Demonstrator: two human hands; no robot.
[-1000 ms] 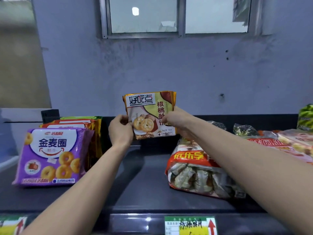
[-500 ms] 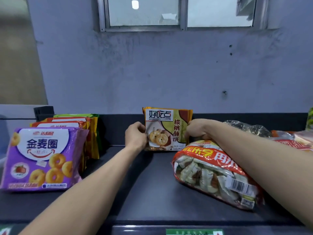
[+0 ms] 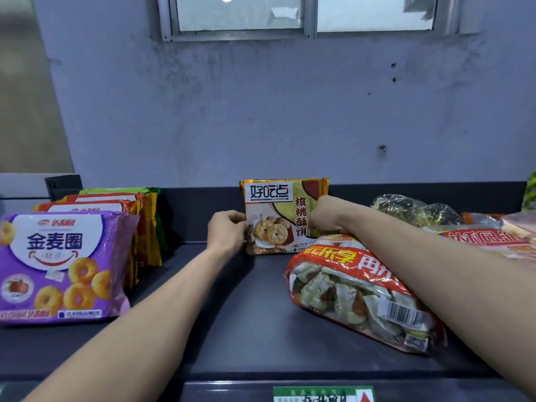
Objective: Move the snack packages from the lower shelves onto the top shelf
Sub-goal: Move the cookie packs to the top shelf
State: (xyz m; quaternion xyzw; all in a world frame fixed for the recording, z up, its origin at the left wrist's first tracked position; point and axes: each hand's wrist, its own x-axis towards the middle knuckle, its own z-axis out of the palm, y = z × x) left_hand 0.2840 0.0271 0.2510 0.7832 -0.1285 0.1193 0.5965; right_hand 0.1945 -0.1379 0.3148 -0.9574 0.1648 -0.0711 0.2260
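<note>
Lowered since a second ago, the gold-edged foil walnut-biscuit packet (image 3: pixel 278 216) now stands upright at twelve o'clock on the dark top shelf (image 3: pixel 232 314), left hand (image 3: pixel 226 235) and right hand (image 3: pixel 324 219) each pinching a side edge, probably steadying it face-out.

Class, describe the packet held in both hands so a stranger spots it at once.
Below the grey-framed window lies a dark shelf. At its back, the left hand and right hand grip an upright gold-edged foil biscuit packet. Unlike the purple ring-biscuit pack leftward or the red-and-clear bag rightward, it pictures two round biscuits.
</note>
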